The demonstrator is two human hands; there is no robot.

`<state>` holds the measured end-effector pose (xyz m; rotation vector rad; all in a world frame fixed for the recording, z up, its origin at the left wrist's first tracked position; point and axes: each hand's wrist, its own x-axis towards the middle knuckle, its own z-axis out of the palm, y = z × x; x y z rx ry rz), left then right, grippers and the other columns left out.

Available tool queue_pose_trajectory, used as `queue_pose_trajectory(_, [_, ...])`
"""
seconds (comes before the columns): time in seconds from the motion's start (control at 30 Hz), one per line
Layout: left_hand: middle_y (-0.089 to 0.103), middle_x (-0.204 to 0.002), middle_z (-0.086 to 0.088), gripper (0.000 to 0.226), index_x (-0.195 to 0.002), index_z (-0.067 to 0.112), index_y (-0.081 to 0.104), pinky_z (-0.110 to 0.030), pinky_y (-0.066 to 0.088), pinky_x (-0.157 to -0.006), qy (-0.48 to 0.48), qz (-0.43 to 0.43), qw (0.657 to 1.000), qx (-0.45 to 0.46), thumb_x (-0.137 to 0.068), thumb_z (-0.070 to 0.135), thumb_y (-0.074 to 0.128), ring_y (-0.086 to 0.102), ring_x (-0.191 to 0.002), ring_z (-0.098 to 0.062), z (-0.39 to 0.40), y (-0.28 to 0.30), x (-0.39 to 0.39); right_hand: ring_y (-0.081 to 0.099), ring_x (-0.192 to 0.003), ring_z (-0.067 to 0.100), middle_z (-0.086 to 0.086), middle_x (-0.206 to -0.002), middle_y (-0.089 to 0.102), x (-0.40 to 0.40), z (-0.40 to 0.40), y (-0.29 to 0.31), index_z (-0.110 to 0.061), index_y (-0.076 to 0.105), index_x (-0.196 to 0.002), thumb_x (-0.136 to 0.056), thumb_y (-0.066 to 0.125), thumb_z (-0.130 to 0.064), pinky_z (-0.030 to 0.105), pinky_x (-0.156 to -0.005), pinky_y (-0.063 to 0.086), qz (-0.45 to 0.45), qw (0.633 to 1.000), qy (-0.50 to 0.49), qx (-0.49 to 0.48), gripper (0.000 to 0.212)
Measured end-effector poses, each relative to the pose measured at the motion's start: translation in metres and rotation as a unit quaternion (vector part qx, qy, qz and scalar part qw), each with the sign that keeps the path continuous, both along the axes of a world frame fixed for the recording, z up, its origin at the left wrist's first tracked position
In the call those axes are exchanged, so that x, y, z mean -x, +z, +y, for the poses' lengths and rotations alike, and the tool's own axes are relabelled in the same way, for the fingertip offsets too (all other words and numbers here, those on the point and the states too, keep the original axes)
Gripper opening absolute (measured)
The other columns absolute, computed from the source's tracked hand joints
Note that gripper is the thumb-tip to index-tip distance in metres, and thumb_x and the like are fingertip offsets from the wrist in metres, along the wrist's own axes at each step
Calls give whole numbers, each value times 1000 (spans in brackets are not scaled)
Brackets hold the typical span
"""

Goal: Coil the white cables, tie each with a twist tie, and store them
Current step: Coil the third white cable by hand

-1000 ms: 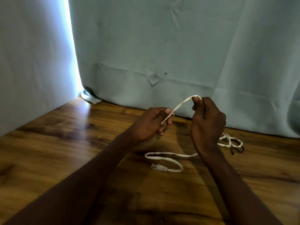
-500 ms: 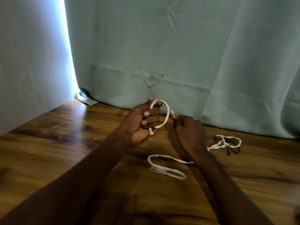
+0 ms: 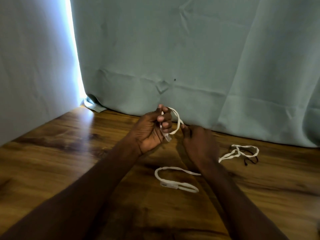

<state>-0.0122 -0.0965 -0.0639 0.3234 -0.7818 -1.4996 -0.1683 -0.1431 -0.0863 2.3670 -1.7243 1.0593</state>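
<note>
My left hand [image 3: 152,130] grips one end of a flat white cable [image 3: 177,119], with a small loop standing above its fingers and the clear plug [image 3: 167,137] poking out below. My right hand [image 3: 199,144] pinches the same cable just right of that loop. The rest of the cable [image 3: 174,177] trails on the wooden table under my right wrist, its other plug [image 3: 168,185] lying near the front. A second white cable [image 3: 240,152] lies loosely looped to the right, with dark twist ties [image 3: 251,161] beside it.
A pale green curtain [image 3: 190,58] hangs along the back edge of the wooden table [image 3: 69,153] and down the left side. Bright light comes through a gap [image 3: 76,66] at the back left corner.
The stretched span of cable between my hands has been folded into a small loop in my left hand. My right hand dropped lower and came in close to the left.
</note>
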Motion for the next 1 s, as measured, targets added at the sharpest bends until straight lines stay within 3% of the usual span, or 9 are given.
queue_pose_trajectory(0.1, [60,-61,1,41,-80,12,56,-20,52,-47,112,59,991,-30,-112,22,33,68,-56,-15,-4,1,-11,67,-90,34,9,-91,71,-3,10,3,-20,68,-87,-103,48,-50,35,-66,39,35,999,40,13,39])
queue_pose_trajectory(0.2, [73,-72,-11,36,-85,10,51,-25,61,-57,198,26,980,-24,-112,28,35,77,-70,-27,-8,-3,-22,66,-91,29,4,-93,71,-9,22,3,-22,68,-93,-102,51,-49,34,-65,32,118,984,129,23,33])
queue_pose_trajectory(0.33, [76,-81,-24,40,-88,9,47,-30,62,-62,256,-211,943,-9,-113,34,30,77,-73,-33,-8,-7,-18,66,-85,25,3,-91,72,-23,39,-1,-22,71,-91,-96,64,-45,30,-66,30,128,955,248,102,25])
queue_pose_trajectory(0.43, [74,-76,-18,40,-86,11,53,-28,55,-60,285,-404,869,7,-112,35,35,71,-64,-23,-2,-9,-17,68,-72,22,-1,-86,75,-25,41,-1,-25,75,-85,-83,80,-36,26,-60,34,87,940,292,155,12])
queue_pose_trajectory(0.53, [61,-61,-7,46,-79,8,60,-25,43,-52,299,-534,789,55,-112,33,39,57,-49,-13,5,-9,-23,68,-75,14,-7,-80,74,-15,33,9,-28,72,-86,-86,76,-32,34,-63,49,19,943,326,59,6])
queue_pose_trajectory(0.6, [58,-54,-8,48,-81,-4,60,-20,38,-44,265,-575,772,64,-112,27,40,53,-42,-14,9,-8,-23,71,-80,6,-11,-81,76,-9,30,16,-26,70,-91,-89,72,-19,38,-75,55,-60,924,376,-22,8])
queue_pose_trajectory(0.7, [45,-47,-8,46,-75,4,58,-22,23,-40,187,-564,804,28,-110,30,43,38,-35,-16,11,-8,-21,73,-82,9,-7,-84,76,-5,27,22,-20,72,-96,-86,79,-12,35,-76,56,-174,902,393,-33,15])
queue_pose_trajectory(0.87, [27,-42,2,47,-81,9,55,-24,6,-37,-17,-346,938,5,-109,41,37,14,-30,-6,5,-6,-22,65,-69,9,-8,-74,72,8,9,22,-22,77,-79,-81,86,-34,37,-67,54,-269,923,274,21,15])
queue_pose_trajectory(1.0, [31,-40,7,43,-80,13,56,-27,3,-41,-96,-268,959,0,-109,40,39,14,-31,-7,6,-5,-24,62,-61,9,-7,-62,68,10,5,19,-23,74,-72,-96,68,-46,36,-65,50,-238,921,304,-47,34])
